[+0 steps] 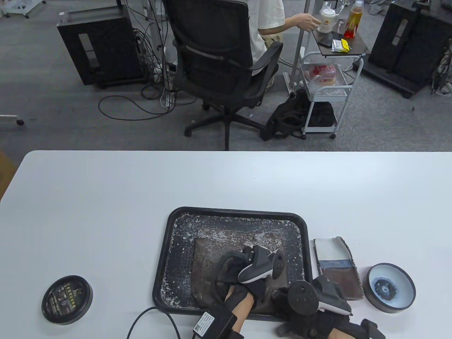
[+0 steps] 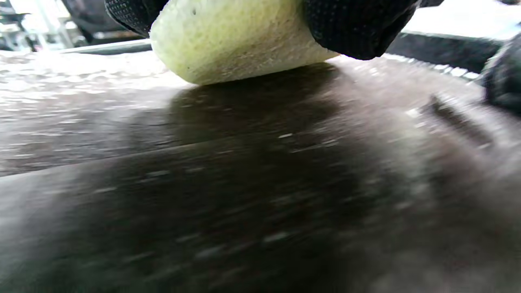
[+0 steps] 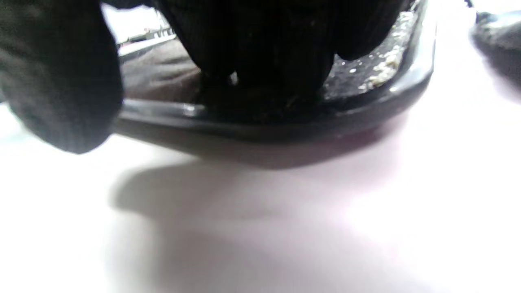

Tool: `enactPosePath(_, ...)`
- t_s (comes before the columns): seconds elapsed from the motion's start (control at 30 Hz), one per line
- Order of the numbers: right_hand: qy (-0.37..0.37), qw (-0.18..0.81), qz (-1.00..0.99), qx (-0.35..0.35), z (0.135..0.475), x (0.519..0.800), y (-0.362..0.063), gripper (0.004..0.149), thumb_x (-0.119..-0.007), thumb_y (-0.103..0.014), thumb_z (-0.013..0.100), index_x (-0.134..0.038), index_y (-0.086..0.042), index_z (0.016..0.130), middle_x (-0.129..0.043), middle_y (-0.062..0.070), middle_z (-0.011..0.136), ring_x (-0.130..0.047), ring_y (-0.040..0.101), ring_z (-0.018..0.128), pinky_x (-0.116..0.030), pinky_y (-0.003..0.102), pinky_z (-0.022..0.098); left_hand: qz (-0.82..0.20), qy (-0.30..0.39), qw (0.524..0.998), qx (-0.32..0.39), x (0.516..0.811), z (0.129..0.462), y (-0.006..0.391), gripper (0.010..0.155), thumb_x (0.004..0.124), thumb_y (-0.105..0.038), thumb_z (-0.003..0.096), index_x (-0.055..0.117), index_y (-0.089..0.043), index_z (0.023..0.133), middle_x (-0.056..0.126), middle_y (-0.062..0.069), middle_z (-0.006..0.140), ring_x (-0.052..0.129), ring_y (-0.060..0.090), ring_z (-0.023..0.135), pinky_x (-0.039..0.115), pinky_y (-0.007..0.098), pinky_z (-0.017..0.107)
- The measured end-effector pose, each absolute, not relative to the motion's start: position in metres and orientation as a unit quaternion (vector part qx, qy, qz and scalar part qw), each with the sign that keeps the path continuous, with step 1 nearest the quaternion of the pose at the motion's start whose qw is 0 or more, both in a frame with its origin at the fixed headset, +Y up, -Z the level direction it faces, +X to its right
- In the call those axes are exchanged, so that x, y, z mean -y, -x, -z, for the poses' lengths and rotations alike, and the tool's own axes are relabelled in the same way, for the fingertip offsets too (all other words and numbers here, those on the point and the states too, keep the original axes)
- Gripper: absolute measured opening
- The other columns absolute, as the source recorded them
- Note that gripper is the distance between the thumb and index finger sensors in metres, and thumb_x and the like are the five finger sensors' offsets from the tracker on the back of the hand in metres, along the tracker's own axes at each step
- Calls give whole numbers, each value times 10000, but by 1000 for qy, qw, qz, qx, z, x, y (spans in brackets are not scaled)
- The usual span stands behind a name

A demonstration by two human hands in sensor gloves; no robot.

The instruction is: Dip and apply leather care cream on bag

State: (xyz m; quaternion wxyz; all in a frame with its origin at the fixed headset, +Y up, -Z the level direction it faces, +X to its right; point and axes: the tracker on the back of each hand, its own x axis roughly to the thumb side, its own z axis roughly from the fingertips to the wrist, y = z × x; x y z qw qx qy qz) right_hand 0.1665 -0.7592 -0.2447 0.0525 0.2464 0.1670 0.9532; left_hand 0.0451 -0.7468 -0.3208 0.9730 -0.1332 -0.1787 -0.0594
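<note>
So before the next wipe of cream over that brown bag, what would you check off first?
1. Sponge gripped by the left hand: ok, fingers wrap it.
2. Sponge touching the bag: ok, its lower edge meets the leather.
3. Bag lying inside the tray: ok.
4. Right hand steadying things: ok, its fingers rest at the tray's near rim.
5. Cream left on the sponge: cannot tell, its underside is hidden.
6. Open cream tin close for another dip: ok, it sits right of the tray, with its lid off to the left.
</note>
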Motion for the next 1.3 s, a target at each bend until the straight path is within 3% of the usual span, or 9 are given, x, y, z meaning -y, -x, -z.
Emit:
enactPosePath(0.1, -243, 5, -962, -122, 243, 758, -157, 747, -961, -463, 308, -748, -221, 982, -781, 94, 984, -855, 382, 877, -670, 563, 675, 12, 140, 968, 209, 751, 321, -53, 659, 777, -480, 409, 478, -428, 995, 500, -115, 1086, 568, 160, 1038, 590, 461, 746)
enactPosePath(0.43, -218, 16, -969, -113, 247, 756, -158, 696, -948, -516, 307, -810, -259, 938, -853, 38, 937, -930, 331, 821, -771, 526, 624, 41, 149, 959, 237, 753, 322, -38, 647, 786, -457, 405, 482, -479, 975, 475, -173, 1091, 517, 115, 1059, 546, 488, 761)
enactPosePath(0.57, -213, 20, -970, -114, 247, 755, -159, 690, -949, -516, 307, -815, -262, 933, -860, 36, 929, -934, 326, 817, -779, 521, 619, 100, 159, 960, 210, 751, 318, -13, 650, 785, -460, 402, 479, -476, 975, 484, -169, 1090, 540, 117, 1056, 559, 483, 760)
enactPosePath(0.97, -206, 26, -971, -117, 248, 755, -159, 686, -950, -516, 305, -819, -263, 930, -864, 30, 924, -933, 320, 815, -780, 516, 618, 109, 168, 974, 107, 741, 300, 93, 645, 800, -441, 403, 502, -477, 974, 491, -173, 1091, 532, 120, 1058, 555, 496, 760)
enactPosePath(1.17, -200, 39, -972, -112, 250, 754, -162, 649, -934, -502, 319, -842, -265, 917, -892, 22, 907, -952, 310, 807, -787, 497, 615, 130, 211, 969, 10, 743, 296, 125, 653, 789, -458, 406, 511, -405, 994, 571, -84, 1081, 674, 176, 1025, 627, 488, 737)
enactPosePath(1.3, -197, 49, -972, -114, 251, 753, -165, 598, -915, -465, 342, -858, -272, 905, -910, 11, 894, -962, 290, 803, -791, 484, 614, 100, 177, 979, 32, 743, 295, 122, 650, 799, -453, 399, 565, -349, 997, 628, -28, 1058, 731, 221, 988, 668, 481, 711)
